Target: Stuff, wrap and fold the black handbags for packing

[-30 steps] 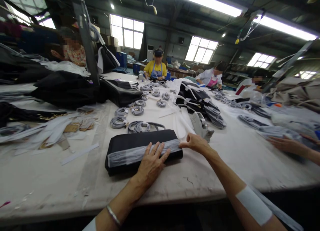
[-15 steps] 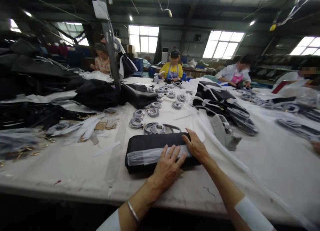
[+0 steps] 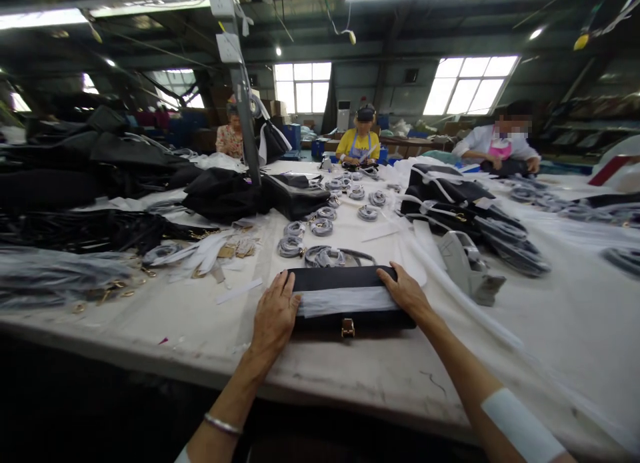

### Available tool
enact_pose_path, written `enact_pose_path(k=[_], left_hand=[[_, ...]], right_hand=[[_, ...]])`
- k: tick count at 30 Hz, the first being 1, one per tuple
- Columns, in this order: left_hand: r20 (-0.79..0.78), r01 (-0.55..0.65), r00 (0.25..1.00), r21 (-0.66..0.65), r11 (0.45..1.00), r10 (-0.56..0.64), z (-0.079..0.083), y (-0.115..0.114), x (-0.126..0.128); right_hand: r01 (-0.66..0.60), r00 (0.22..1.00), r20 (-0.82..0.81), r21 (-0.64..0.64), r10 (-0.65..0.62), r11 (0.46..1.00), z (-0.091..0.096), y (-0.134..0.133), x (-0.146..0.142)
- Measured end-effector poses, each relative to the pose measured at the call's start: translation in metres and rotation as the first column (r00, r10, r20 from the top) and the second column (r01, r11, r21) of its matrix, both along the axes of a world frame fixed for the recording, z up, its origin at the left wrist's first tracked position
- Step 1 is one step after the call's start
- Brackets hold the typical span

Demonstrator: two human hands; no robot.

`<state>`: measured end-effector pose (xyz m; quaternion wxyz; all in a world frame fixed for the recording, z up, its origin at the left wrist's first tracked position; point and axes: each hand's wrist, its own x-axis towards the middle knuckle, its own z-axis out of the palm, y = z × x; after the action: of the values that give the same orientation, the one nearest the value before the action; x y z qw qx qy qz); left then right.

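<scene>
Black flap bag (image 3: 345,277): I have it on the white-covered table (image 3: 200,343), near the front edge, lying lengthwise between the two hands.
Left hand (image 3: 274,311): holding the bag's left end, fingers laid over the upper corner, thumb by the end of the wrapping; a silver bracelet (image 3: 223,424) circles the wrist.
Right hand (image 3: 406,292): closed on the bag's far right corner, thumb across the top, forefinger over the back edge; I can't see the other fingertips.
White wrapping strip (image 3: 345,301): across the front of the bag, running along its length.
Gold clasp (image 3: 348,327): below that strip, at the bag's front, facing me.
Coiled straps (image 3: 367,213): scattered beyond the bag in pale wrapping; a larger strap loop (image 3: 325,257) sits just behind it.
Grey tape dispenser (image 3: 463,263): to the right of the bag, apart from the right hand, as best I can make out its type.
Black bags (image 3: 435,189): heaped beyond that dispenser, with white-wrapped handles.
Paper strip (image 3: 240,291): flat on the table, left of the left hand.
Co-worker in yellow (image 3: 359,143): across the table, head lowered.
</scene>
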<state>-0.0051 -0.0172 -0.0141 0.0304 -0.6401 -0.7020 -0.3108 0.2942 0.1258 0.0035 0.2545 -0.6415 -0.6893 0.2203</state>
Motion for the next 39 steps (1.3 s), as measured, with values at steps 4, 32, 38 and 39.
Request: enact_pose_path(k=[4, 32, 38, 39], left_hand=[[0.447, -0.053, 0.89, -0.093, 0.994, 0.089, -0.001, 0.005, -0.009], [-0.067, 0.478, 0.877, 0.035, 0.878, -0.475, -0.018, -0.081, -0.015], [0.176, 0.421, 0.895, -0.028, 0.907, -0.41, -0.017, -0.057, -0.016], [0.268, 0.441, 0.87, -0.049, 0.896, -0.414, -0.015, -0.058, -0.019]], right_hand=[[0.059, 0.996, -0.069, -0.009, -0.06, 0.998, -0.001, 0.003, 0.005], [-0.006, 0.501, -0.796, -0.396, -0.34, 0.918, -0.006, -0.129, 0.069], [0.044, 0.639, -0.751, -0.178, -0.165, 0.983, -0.015, -0.104, 0.075], [0.034, 0.643, -0.751, -0.165, -0.148, 0.986, -0.017, -0.105, 0.076]])
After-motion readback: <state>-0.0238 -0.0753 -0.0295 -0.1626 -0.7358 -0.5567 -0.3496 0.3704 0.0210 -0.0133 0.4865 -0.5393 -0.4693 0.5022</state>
